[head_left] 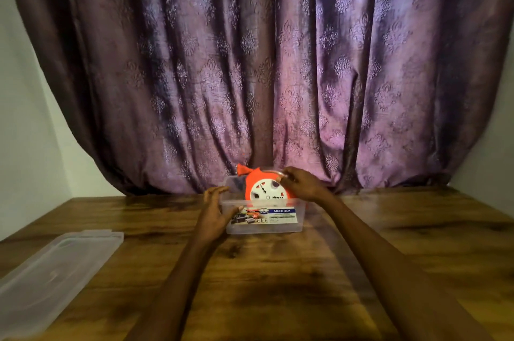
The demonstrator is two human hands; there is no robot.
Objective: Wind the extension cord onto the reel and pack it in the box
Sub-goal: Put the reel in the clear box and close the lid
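Note:
An orange extension cord reel (265,187) with a white socket face stands tilted on edge inside a clear plastic box (264,225) labelled MULTI-BOX, at the far middle of the table. Orange cord is wound on it, and the plug end (242,169) pokes up at its upper left. My right hand (301,183) grips the reel's clear handle at the top right. My left hand (215,211) rests against the box's left front corner, thumb on the front wall, fingers spread.
The box's translucent lid (52,271) lies flat at the near left of the wooden table (278,285). A purple patterned curtain (264,62) hangs right behind the box. White walls stand on both sides.

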